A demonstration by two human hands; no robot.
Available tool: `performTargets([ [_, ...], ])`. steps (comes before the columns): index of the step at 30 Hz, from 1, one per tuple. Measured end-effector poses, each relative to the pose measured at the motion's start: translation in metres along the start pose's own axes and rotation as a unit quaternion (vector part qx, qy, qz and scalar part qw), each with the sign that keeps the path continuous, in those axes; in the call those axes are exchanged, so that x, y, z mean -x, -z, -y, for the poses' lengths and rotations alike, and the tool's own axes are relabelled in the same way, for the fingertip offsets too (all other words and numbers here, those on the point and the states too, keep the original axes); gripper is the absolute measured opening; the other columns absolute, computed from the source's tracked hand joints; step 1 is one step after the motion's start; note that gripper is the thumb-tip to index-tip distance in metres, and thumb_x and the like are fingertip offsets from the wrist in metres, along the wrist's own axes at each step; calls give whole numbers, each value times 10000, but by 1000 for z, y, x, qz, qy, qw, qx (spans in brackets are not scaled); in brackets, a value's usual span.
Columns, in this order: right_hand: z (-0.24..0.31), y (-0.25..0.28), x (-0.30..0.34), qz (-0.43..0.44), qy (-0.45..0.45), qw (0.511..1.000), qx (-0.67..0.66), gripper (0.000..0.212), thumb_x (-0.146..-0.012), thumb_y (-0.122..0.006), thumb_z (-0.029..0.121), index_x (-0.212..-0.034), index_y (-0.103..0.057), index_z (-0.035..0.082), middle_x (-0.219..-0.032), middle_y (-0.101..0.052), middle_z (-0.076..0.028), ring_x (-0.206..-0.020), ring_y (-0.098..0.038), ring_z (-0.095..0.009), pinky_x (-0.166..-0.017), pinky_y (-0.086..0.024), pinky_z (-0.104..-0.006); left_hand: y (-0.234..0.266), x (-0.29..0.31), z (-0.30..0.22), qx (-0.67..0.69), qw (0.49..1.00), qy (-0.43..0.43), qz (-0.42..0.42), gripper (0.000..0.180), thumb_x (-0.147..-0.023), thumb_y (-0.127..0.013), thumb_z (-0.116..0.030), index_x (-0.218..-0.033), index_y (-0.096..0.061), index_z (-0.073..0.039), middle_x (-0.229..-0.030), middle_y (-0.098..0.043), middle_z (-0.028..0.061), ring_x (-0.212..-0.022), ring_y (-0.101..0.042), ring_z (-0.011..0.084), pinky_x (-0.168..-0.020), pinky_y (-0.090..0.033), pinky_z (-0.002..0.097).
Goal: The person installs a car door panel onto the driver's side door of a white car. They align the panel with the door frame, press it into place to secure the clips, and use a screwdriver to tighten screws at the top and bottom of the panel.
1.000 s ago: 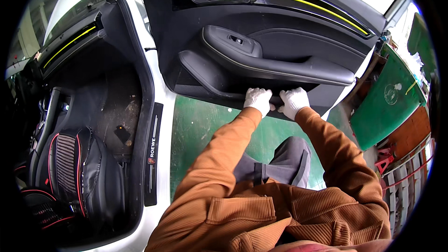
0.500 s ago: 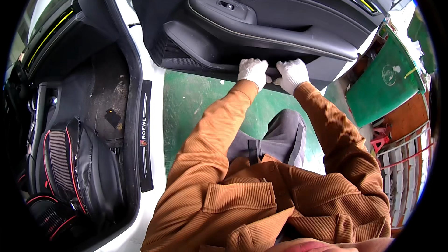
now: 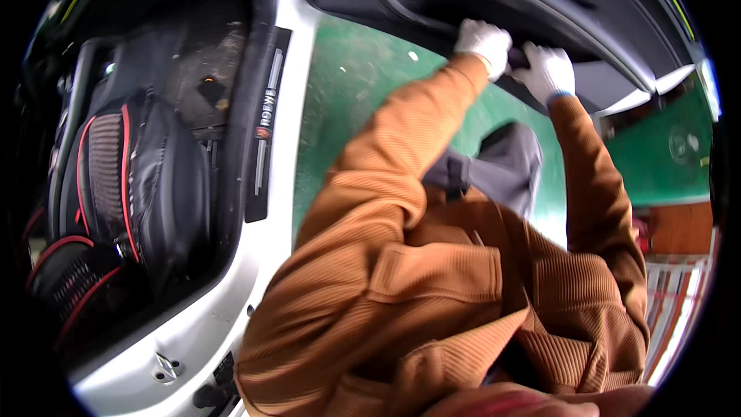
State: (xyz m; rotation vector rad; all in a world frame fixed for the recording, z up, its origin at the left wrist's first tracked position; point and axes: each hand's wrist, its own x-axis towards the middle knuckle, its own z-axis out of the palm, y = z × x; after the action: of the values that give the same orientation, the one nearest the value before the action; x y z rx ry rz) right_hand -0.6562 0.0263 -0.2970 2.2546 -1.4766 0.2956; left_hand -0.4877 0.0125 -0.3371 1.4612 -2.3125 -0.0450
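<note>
My left hand (image 3: 485, 45), in a white knit glove, is closed over the lower edge of a dark grey car door panel (image 3: 390, 19). Just to its right, my right hand (image 3: 549, 73), gloved the same way, has its fingers curled at the same edge, by the door pocket. Both sets of fingertips are partly hidden, and a small gap lies between the hands. The door stands open, its armrest (image 3: 571, 15) rising beyond the hands.
At left, the car's white door sill (image 3: 287, 108) with a dark scuff plate (image 3: 266, 139) borders the cabin. Inside is a black seat (image 3: 166, 177) with red piping. Green floor (image 3: 355, 100) lies below the door. A green bin (image 3: 664, 150) stands at right.
The view has swung, so the door, my hands and the bin appear higher and further right, and more of the rear sill shows. Both hands stay at the panel's lower edge.
</note>
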Motion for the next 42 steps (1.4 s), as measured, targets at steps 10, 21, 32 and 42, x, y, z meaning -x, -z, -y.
performTargets([
  [10, 5, -24, 67, 41, 29, 998, 46, 512, -758, -873, 324, -1151, -695, 49, -1035, -760, -175, -995, -705, -372, -903, -498, -484, -50, 40, -11, -5, 999, 23, -47, 528, -796, -854, -569, -1104, -812, -142, -1114, -793, 84, -1169, -700, 264, -1045, -463, 479],
  [21, 18, 107, 34, -164, 137, 950, -228, 267, -833, -821, 115, -1075, -721, 63, -1034, -726, -146, -981, -683, -367, -897, -552, -447, -40, 21, 14, 96, 991, -72, -60, 588, -892, -762, -484, -1345, -670, -120, -1237, -687, 125, -1247, -597, 317, -1120, -400, 487],
  [32, -83, 240, -183, -260, -83, 952, 138, 883, -988, -494, 810, -1408, -671, 53, -1313, -705, -243, -1203, -703, -373, -1059, -561, -475, -15, 33, 36, 320, 939, -98, -84, 432, -915, -800, -311, -1275, -726, -85, -1290, -722, 134, -1198, -670, 334, -1062, -526, 403],
  [42, -76, 241, -137, -350, 87, 933, -8, 622, -947, -656, 597, -1233, -761, 55, -1237, -733, -216, -1165, -693, -401, -1027, -537, -485, 281, -30, 31, 23, 896, -134, -422, 282, -969, -791, -231, -1141, -762, -10, -1137, -759, 141, -1043, -728, 235, -972, -555, 341],
])
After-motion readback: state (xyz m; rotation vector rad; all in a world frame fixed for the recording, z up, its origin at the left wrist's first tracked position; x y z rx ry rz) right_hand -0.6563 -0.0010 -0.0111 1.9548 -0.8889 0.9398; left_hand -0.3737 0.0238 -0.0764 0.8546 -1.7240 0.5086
